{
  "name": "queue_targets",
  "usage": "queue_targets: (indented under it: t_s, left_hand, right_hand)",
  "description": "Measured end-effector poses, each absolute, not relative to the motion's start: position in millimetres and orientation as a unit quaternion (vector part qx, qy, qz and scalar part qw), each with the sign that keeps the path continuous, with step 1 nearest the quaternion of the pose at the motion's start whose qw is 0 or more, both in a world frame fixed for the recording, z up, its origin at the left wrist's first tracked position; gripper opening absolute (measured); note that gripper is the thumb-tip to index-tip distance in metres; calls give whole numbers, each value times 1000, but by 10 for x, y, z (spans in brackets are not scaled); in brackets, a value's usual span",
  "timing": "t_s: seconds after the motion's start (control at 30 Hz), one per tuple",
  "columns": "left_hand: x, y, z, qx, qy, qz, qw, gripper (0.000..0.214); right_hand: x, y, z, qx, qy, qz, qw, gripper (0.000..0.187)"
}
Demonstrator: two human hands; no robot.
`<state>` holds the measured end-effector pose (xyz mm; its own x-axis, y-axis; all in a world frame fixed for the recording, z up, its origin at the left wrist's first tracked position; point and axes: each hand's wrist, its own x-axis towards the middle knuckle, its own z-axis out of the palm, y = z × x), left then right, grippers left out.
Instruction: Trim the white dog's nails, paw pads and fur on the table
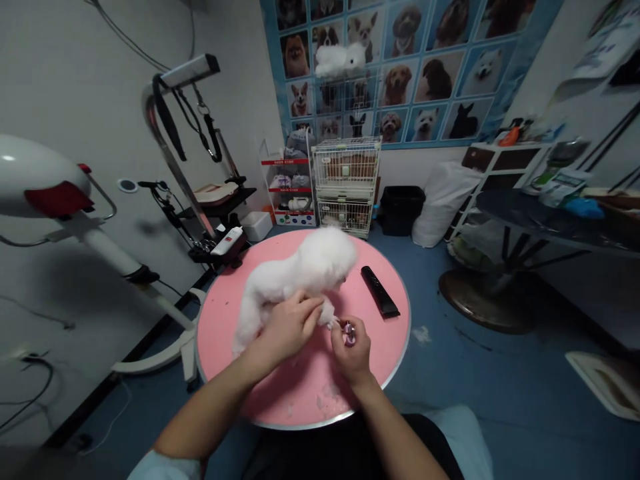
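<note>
A small white fluffy dog [295,275] stands on a round pink grooming table [380,347]. My left hand [290,327] is closed around the dog's front paw and lifts it. My right hand [351,352] is closed on a small metal tool [349,331], likely nail clippers, held right at the paw's tip. A black comb [380,291] lies on the table to the right of the dog.
A white stand dryer [55,193] rises at the left. A grooming arm with straps [185,120] and a clipper [227,241] sit behind the table. Wire cages [346,183], a black bin [401,209] and a white sack [443,203] line the back wall. A dark table [545,220] stands right.
</note>
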<state>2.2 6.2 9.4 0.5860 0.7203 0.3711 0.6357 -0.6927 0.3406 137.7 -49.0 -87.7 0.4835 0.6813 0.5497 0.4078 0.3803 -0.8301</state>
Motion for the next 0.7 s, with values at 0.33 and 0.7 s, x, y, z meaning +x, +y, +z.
queue_targets:
  t_s: [0.33, 0.7]
  left_hand:
    - [150, 205, 197, 868, 399, 7, 295, 34]
    - [22, 246, 93, 842, 389, 90, 362, 28]
  right_hand:
    - [1351, -565, -1033, -482, -603, -40, 634, 11]
    - [1350, -621, -926, -491, -447, 318, 677, 20]
